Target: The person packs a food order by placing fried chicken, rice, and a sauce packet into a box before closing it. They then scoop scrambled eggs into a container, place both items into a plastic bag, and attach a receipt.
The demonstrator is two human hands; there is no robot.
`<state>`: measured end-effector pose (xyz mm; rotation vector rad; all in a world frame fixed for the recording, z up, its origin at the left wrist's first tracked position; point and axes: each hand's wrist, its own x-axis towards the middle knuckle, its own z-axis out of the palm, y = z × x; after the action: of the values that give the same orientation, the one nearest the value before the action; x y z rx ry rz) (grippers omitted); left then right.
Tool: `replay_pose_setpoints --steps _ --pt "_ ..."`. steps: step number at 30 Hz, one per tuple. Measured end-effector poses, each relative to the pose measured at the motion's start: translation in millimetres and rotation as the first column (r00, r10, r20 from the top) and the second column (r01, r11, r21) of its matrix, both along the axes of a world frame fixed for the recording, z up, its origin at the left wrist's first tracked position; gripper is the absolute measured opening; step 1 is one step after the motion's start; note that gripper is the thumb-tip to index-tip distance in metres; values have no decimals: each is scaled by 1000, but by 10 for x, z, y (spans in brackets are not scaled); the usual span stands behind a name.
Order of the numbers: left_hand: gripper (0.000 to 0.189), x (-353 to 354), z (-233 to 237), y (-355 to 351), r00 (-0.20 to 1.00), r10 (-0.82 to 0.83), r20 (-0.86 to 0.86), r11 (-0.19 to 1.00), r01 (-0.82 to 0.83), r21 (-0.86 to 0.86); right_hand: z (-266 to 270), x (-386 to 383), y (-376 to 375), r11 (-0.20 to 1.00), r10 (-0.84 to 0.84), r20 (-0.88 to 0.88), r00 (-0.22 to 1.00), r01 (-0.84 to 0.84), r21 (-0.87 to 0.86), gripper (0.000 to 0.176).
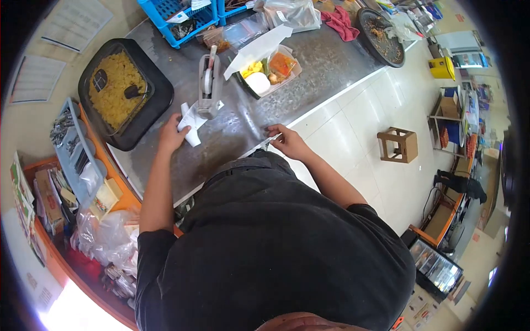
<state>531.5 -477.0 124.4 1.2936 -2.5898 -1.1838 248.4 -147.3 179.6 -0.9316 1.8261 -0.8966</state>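
My left hand (174, 135) is closed, thumb and fingers pinching the edge of a folded white paper (193, 126) on the metal table. Just beyond that paper stands a grey tape dispenser (208, 91) with a pale roll in it. My right hand (290, 143) is at the table's near edge, fingers curled together; whatever they hold, if anything, is too small to name. Past the dispenser, an open paper food box (270, 71) contains a white round mound, yellow pieces and an orange-red portion, its lid flap raised.
A black pan of yellow rice (117, 88) with utensils stands at left. Blue baskets (179, 25), plastic bags (287, 15), a red cloth (340, 23) and a dark round tray (381, 37) line the far side. A brown stool (398, 144) is on the tiled floor.
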Motion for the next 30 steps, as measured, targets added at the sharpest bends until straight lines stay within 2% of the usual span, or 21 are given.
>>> replay_pose_setpoints --steps 1,4,8,11,14,15,16,17,18,19,21,22,23,24,26,28,30 --pt "40 0 58 37 999 12 -45 999 -14 -36 -42 -98 4 999 33 9 999 -33 6 42" --pt "34 -13 364 161 984 95 153 993 -83 -83 -171 -335 -30 993 116 26 993 -116 -3 35" --pt "29 175 411 452 998 52 35 999 -52 14 -315 -600 -193 970 237 46 970 -234 -63 32" --pt "26 353 351 643 959 248 136 966 -236 -103 -309 -726 -335 950 304 60 951 -298 -94 32" --pt "26 649 253 757 883 452 128 853 -385 -353 -244 -857 -452 938 332 46 942 -325 -120 32" --pt "27 740 242 794 776 571 269 804 -462 -375 -239 -920 -487 940 324 44 945 -316 -131 32" --pt "31 830 214 849 747 616 250 753 -465 -465 -220 -969 -543 940 317 40 947 -309 -142 32" --pt "35 913 172 920 717 658 228 694 -462 -551 -97 -997 -642 946 286 -51 957 -290 -144 39" --pt "39 1001 135 987 688 696 205 631 -450 -632 34 -1006 -758 942 274 -51 960 -278 -189 45" --pt "51 949 219 1012 658 732 176 621 -538 -570 232 -991 -920 936 257 -50 965 -262 -234 51" --pt "53 831 230 1010 751 659 30 626 -525 -576 540 -922 -1341 875 265 -260 928 -345 -341 58" --pt "54 756 229 1002 788 615 -40 626 -519 -582 663 -915 -1605 875 246 -379 892 -373 -309 58" --pt "55 621 284 965 861 507 -30 689 -426 -586 726 -896 -1864 874 230 -488 842 -400 -278 58" --pt "56 476 383 915 918 395 -11 737 -325 -592 713 -889 -2085 884 250 -567 784 -424 -196 57" --pt "60 150 529 776 969 229 -95 778 -241 -581 677 -887 -2419 898 282 -705 651 -437 -44 57" --pt "61 -55 591 598 987 157 12 802 -120 -586 723 -849 -2424 882 291 -733 614 -469 -42 52" --pt "60 -73 407 436 974 96 204 853 25 -521 756 -831 -2307 848 321 -758 568 -528 -37 49"
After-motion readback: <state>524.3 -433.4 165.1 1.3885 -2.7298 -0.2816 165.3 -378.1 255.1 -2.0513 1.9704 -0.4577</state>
